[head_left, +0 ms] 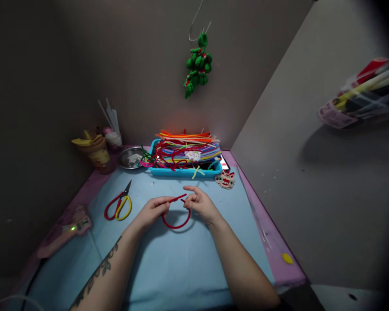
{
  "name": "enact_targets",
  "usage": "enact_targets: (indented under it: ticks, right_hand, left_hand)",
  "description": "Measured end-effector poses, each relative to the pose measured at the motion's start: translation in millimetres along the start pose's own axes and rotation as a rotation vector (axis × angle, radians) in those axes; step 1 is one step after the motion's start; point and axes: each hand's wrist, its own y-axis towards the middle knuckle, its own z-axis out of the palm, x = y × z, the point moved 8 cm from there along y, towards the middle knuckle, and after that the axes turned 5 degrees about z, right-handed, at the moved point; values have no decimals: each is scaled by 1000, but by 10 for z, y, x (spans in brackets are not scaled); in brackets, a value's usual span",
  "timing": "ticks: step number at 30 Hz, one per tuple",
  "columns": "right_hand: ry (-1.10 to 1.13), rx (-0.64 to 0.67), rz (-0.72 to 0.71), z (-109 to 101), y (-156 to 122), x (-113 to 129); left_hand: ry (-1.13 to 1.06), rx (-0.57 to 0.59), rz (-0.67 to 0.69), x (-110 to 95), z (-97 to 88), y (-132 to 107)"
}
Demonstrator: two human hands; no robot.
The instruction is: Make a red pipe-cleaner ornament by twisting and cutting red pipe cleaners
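A red pipe cleaner is bent into a round loop above the blue cloth, with its two ends close together at the top. My left hand pinches it on the left side, and one end sticks out past the fingertips to the right. On the other side, my right hand pinches the loop near its other end between thumb and finger, the index finger stretched out. Scissors with one red and one yellow handle lie left of my left hand.
A blue tray full of colourful pipe cleaners stands at the back, beside a metal bowl. A pink glue gun with a green light lies left. A red-and-white crafted piece sits right of the tray. Green crafted leaves hang above.
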Motion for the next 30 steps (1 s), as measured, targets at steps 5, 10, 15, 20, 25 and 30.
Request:
enact_targets:
  ticks: [5, 10, 15, 20, 25, 30]
  right_hand:
    - [-52, 27, 49, 23, 0, -81]
    - [-87, 89, 102, 87, -14, -158]
    - [-129, 100, 99, 91, -16, -159]
    - [-155, 90, 109, 97, -21, -150]
    - [-161, 79, 90, 125, -34, -117]
    - [-133, 35, 56, 91, -28, -76]
  left_hand:
    - [5, 82, -27, 71, 34, -3]
    - [40, 145, -57, 93, 82, -16]
    - [46, 129, -77, 90, 61, -29]
    - [46, 109, -69, 78, 20, -29]
    - [72, 80, -69, 55, 4, -27]
    - [97, -33, 80, -84, -111, -1]
